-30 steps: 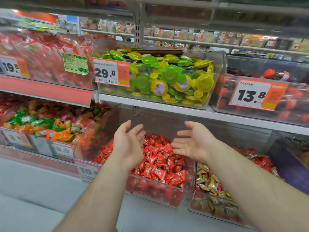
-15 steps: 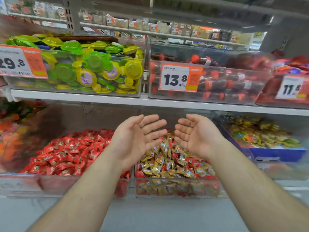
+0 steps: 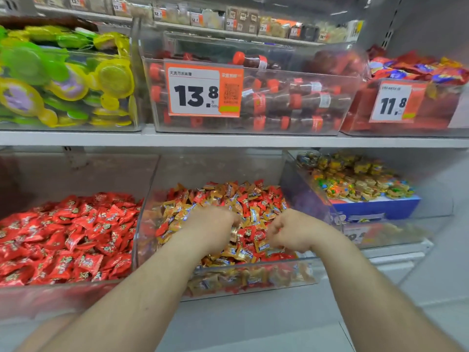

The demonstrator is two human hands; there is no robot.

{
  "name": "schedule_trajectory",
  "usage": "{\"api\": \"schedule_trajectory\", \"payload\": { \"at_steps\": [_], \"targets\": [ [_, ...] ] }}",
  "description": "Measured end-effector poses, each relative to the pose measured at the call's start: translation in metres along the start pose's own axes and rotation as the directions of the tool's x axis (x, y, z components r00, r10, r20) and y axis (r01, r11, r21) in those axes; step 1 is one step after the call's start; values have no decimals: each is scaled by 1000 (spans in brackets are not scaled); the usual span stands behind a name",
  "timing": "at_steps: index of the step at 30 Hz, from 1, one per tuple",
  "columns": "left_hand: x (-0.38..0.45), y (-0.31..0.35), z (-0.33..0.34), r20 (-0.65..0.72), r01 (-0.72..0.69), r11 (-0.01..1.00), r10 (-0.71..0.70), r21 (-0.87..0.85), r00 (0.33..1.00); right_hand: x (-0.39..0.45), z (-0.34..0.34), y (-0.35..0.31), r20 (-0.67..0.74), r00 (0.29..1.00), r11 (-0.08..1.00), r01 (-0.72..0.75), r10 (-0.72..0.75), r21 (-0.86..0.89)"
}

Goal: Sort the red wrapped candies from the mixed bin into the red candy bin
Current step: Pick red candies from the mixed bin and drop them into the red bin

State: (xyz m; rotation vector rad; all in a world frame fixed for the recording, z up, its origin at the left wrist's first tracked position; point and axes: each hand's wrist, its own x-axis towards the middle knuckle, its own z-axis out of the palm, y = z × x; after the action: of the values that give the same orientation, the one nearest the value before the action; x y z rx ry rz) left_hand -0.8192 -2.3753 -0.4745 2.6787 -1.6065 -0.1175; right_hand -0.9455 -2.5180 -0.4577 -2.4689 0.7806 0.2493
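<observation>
Both buried palm-down in clear plastic mixed bin [image 3: 228, 270] of red and gold wrapped candies: left hand [image 3: 212, 228], right hand [image 3: 291, 232], fingers curled, grasp unclear. Nine o'clock: clear red candy bin [image 3: 76, 293], adjacent for short transfers.

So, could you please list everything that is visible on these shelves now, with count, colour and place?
mixed bin: one, clear, lower shelf centre, red and gold wrapped candies.
red candy bin: one, clear, lower left, red wrapped candies only.
blue box: one, lower right, yellow-gold sweets on top.
green and yellow bin: one, upper left, round packs.
bottle bin: one, upper centre, dark bottles with red caps.
13.8 tag: one, orange-white, on that bin.
11.8 tag: one, upper right bin.
left hand: in the mixed bin, fingers curled into candies.
right hand: same bin, fingers curled down.
</observation>
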Motion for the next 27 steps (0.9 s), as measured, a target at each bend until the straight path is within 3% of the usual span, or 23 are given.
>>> {"api": "schedule_trajectory", "payload": {
  "at_steps": [4, 7, 16, 22, 24, 27],
  "targets": [
    [8, 1, 5, 15, 19, 1000, -19, 1, 1000, 5, 2, -5, 34, 999, 997, 31, -28, -75],
    [6, -4, 4, 12, 54, 994, -54, -92, 998, 9, 7, -9, 71, 997, 990, 43, -33, -134],
    [-27, -27, -15, 202, 82, 892, 10, -445, 979, 17, 22, -26, 235, 972, 945, 83, -6, -317],
    [-27, -19, -1, -8, 135, 880, -156, -455, 988, 23, 30, -25, 214, 976, 943, 96, -27, -318],
    [-27, -20, -2, -21, 156, 798, -207, -582, 978, 22, 28, -26, 199, 979, 964, 96, -47, -247],
    [-28, -29, -10, -72, 139, 589, -321, -796, 944, 19, 16, -18, 119, 991, 984, 73, -54, -160]
  ]
}}
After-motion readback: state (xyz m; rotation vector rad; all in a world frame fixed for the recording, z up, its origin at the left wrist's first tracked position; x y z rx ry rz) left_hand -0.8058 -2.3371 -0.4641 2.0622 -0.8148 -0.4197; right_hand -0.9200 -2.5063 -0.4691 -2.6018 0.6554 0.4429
